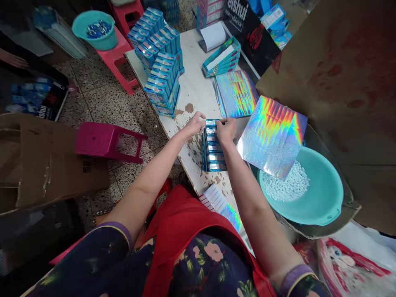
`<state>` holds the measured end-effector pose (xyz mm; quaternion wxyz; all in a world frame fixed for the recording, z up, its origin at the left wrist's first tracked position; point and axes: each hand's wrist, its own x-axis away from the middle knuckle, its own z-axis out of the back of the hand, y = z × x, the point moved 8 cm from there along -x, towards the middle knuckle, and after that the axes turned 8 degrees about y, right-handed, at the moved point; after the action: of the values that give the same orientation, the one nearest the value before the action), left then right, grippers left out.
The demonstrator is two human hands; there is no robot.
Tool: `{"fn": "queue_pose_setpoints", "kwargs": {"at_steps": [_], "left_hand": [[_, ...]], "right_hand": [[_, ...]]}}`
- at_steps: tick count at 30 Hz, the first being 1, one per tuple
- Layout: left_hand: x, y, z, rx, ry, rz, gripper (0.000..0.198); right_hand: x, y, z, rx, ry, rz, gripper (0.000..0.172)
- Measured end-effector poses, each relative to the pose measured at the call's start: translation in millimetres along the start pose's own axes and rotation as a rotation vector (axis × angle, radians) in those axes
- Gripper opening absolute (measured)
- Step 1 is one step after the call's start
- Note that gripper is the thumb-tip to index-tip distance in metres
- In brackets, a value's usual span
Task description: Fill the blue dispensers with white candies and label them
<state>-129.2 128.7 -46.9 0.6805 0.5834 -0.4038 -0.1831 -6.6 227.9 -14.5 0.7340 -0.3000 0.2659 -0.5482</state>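
Note:
A blue tray of small shiny-topped boxes (215, 148) lies on the worn white table (193, 97) in front of me. At its far left corner is my left hand (196, 123), fingers curled and pressed together against the edge of the end box. My right hand (226, 130) is closed over the far right corner, its fingertips on the same end box. What lies between the fingertips is too small to make out. Rainbow-shiny sheets (236, 94) lie just beyond, and another shiny sheet (274, 136) sits to the right.
Stacked filled trays (161, 70) stand at the table's far left; nested blue trays (222, 57) are at the back. A teal basin (324, 185) of white pieces is at right. A pink stool (95, 139) and a cardboard box (62, 156) are left; a person's hand (14, 59) shows far left.

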Motion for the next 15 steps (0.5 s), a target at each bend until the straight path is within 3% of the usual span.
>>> {"fn": "queue_pose_setpoints", "kwargs": {"at_steps": [4,7,9,12,15], "left_hand": [[2,-16,-9.2,-0.016,-0.004,-0.014,0.012],[8,-48,-5.0,-0.153,0.102,0.125,0.009],[12,-61,2.5,-0.220,0.218,0.154,0.014],[18,-54,6.1,-0.143,0.357,-0.022,0.035],[23,-45,-13.3,0.010,0.243,-0.097,0.063]], "right_hand": [[-6,9,-1,0.041,0.038,-0.005,0.015],[-14,21,-1,-0.003,-0.009,-0.063,0.031],[-18,31,-5,-0.075,-0.074,-0.106,0.031],[-22,34,-11,-0.219,-0.134,-0.048,0.038],[-18,37,-22,-0.282,-0.265,-0.029,0.048]]}}
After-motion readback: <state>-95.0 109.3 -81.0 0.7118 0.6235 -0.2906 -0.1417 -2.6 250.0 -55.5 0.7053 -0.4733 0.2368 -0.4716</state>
